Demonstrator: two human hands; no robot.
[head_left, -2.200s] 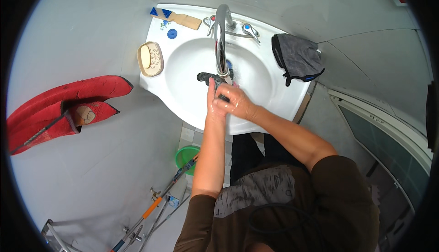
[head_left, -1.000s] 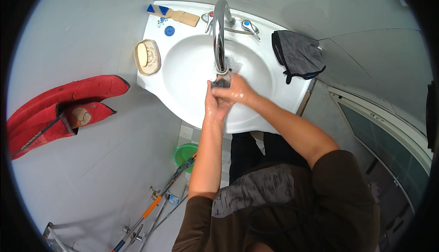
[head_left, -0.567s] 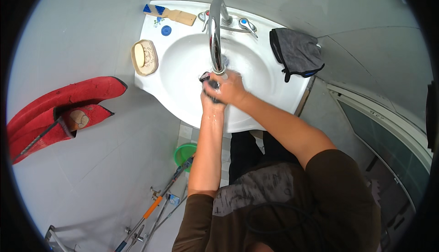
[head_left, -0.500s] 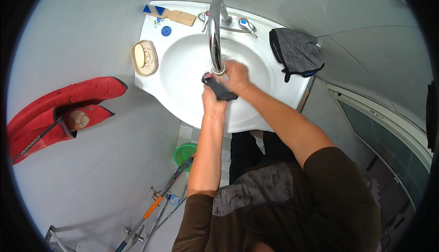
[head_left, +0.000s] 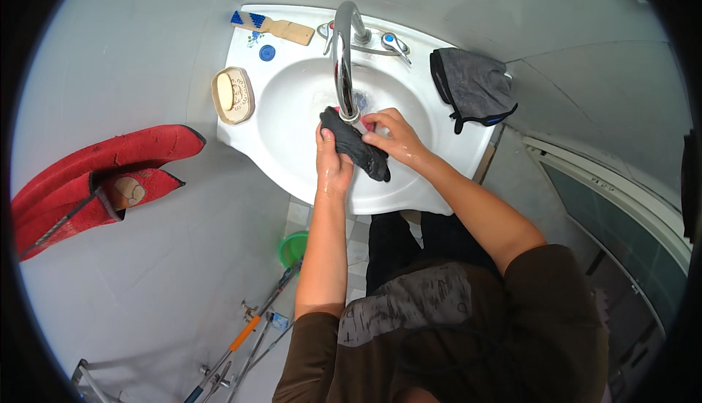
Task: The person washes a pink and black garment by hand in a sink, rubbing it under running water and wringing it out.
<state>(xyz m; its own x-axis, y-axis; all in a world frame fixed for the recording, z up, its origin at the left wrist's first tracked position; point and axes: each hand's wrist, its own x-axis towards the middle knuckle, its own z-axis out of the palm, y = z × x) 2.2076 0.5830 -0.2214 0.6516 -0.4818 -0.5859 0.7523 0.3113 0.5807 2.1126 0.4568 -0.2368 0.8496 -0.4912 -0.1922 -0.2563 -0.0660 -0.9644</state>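
Note:
Under the spout of the chrome faucet [head_left: 342, 67] I hold a wet, dark grey sock [head_left: 360, 149], stretched out slantwise over the white sink [head_left: 281, 114]. My left hand [head_left: 333, 169] is closed around its left side, thumb on top. From the right, my right hand [head_left: 401, 140] is closed on the sock's edge, with thumb and fingertips near a small pink-red patch beside the spout. The spout end partly hides that patch. Water and some suds wet both hands.
A wooden brush with blue bristles [head_left: 292, 32], a blue round cap [head_left: 268, 53] and a soap dish [head_left: 240, 96] with soap sit on the sink's left rim. A grey cloth [head_left: 475, 85] drapes the right rim. Red fabric [head_left: 146, 143] hangs left; a green basin [head_left: 292, 248] is below.
The sock has gone from bunched between my hands to spread out longer. My right hand has shifted right and lower, its fingers now at the sock's edge.

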